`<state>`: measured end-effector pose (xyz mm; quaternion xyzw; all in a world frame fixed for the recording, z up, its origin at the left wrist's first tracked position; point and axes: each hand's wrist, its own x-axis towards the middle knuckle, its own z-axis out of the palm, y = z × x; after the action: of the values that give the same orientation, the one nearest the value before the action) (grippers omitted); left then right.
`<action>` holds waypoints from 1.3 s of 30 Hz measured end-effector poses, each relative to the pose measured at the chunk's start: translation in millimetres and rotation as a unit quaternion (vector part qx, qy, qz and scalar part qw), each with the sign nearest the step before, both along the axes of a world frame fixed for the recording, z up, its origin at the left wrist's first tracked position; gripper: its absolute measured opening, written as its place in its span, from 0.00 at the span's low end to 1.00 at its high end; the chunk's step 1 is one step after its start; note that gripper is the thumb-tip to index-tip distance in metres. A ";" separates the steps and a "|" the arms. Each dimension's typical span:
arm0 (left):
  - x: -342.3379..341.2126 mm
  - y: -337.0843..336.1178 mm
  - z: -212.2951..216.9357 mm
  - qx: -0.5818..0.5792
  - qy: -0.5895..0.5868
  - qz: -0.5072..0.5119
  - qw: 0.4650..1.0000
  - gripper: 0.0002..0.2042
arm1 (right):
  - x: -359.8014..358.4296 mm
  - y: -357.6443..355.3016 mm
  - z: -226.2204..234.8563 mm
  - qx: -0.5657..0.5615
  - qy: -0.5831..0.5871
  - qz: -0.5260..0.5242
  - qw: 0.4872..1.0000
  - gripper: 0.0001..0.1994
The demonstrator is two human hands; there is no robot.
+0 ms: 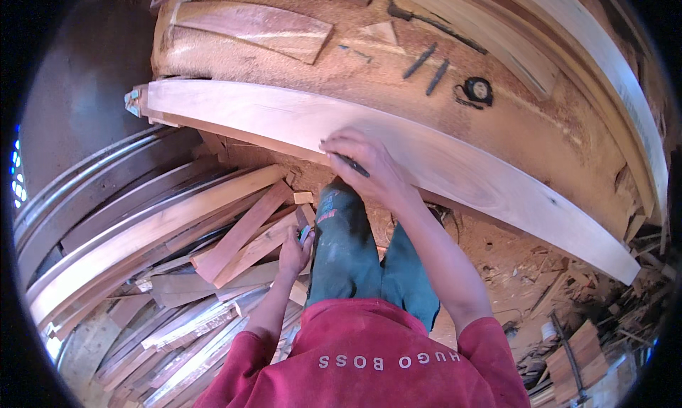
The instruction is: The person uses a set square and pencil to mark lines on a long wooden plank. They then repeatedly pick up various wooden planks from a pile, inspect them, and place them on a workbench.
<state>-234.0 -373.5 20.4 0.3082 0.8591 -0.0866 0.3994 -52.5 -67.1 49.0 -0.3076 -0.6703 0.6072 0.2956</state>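
Plainly a long pale plank (440,159) across the sawdust-strewn bench (284,60): stiff, probably heavy, best lifted near both ends. Right hand (366,168) on its near edge, grip clenched around a dark pencil (352,165). Left hand (295,252) low, pinching something small.

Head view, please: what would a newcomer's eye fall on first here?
First, the long pale plank across the sawdust-covered workbench, with the right hand pressing a dark pencil-like tool near its lower edge. Next, the left hand lower down, holding a small object by the green trousers. At left lies a heap of wood offcuts.
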 end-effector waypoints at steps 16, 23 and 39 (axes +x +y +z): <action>-199.9 -85.3 -56.5 0.262 -0.011 0.369 0.891 0.15 | -152.3 -25.2 60.5 -0.001 -0.186 -0.080 0.979 0.06; -272.5 57.4 14.5 0.468 -0.134 0.591 0.643 0.19 | -355.5 -74.2 51.0 -0.015 -0.222 0.169 0.960 0.11; -411.5 221.3 41.3 0.540 -0.096 0.284 0.787 0.26 | -521.1 90.6 22.6 -0.126 -0.164 0.215 0.954 0.16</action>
<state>-645.5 -152.2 61.7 0.2223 0.7717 0.5385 0.2550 -573.6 23.5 71.6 -0.2868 -0.6779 0.6769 0.0027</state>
